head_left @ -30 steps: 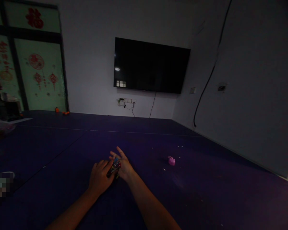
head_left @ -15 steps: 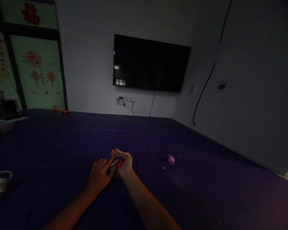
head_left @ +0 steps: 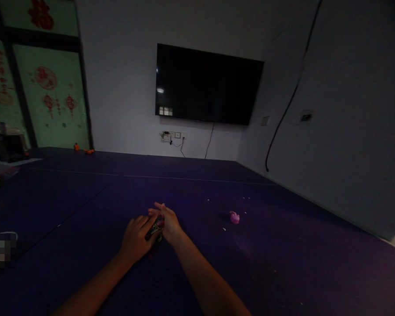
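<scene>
Left hand (head_left: 135, 239) holds a small dark bundle (head_left: 156, 225) with coloured strands between thumb and fingers. To its right, the right hand (head_left: 170, 224) meets the bundle at the palm side, fingers extended; whether it also grips cannot be determined. Further right, a white scrap (head_left: 224, 229) and a pink object (head_left: 235, 218) lie on the purple surface (head_left: 210, 237), apart from both hands.
</scene>
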Demonstrator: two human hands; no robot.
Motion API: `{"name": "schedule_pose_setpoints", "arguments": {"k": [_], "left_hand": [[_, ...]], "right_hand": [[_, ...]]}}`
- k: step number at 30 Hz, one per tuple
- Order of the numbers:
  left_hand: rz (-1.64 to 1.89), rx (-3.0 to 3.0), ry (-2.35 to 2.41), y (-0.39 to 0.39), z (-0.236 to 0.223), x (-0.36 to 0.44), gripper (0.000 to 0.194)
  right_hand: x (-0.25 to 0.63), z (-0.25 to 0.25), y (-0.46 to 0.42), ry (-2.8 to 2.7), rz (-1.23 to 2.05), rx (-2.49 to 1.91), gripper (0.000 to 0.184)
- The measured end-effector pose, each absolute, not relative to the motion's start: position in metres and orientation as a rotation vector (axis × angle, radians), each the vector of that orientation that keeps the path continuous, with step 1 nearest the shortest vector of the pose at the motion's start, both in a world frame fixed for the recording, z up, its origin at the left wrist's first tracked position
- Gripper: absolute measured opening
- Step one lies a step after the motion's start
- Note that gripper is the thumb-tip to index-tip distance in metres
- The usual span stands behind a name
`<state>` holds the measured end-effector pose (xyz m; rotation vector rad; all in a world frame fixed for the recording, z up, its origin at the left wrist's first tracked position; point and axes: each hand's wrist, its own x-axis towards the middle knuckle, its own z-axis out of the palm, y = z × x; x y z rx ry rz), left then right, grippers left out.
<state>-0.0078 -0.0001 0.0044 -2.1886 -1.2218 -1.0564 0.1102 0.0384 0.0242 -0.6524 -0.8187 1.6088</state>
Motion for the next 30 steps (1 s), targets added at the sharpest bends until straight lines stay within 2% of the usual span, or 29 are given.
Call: {"name": "schedule_pose_setpoints", "arguments": {"k": [4, 11, 14, 19, 21, 25, 27, 30], "left_hand": [[-1.042, -2.197, -1.055, -0.002, 0.01, -0.008, 0.035], [-0.966, -2.208, -0.903, -0.004, 0.011, -0.011, 0.034], [-1.066, -2.158, -1.005, -0.003, 0.007, -0.011, 0.036], [-1.242, -2.139, -1.133, 0.002, 0.002, -0.01, 0.037], [-1.292, -2.147, -1.192, 0.003, 0.002, -0.01, 0.039], [-1.374, -2.196, -1.277, 0.003, 0.002, -0.009, 0.044], [-1.41, -2.221, -1.323, 0.003, 0.002, -0.009, 0.046], [-1.456, -2.255, -1.4, 0.003, 0.003, -0.009, 0.046]], "right_hand": [[0.116, 0.03, 0.042, -0.924, 1.702, -0.757, 0.05], [0.121, 0.037, 0.041, -0.953, 1.739, -0.981, 0.065], [0.115, 0.034, 0.036, -0.912, 1.74, -0.84, 0.06], [0.106, 0.037, 0.031, -0.703, 1.697, -0.591, 0.032], [0.107, 0.041, 0.031, -0.657, 1.686, -0.563, 0.035], [0.113, 0.05, 0.033, -0.627, 1.682, -0.524, 0.053], [0.115, 0.054, 0.035, -0.606, 1.647, -0.527, 0.049], [0.114, 0.057, 0.036, -0.568, 1.549, -0.541, 0.035]]}}
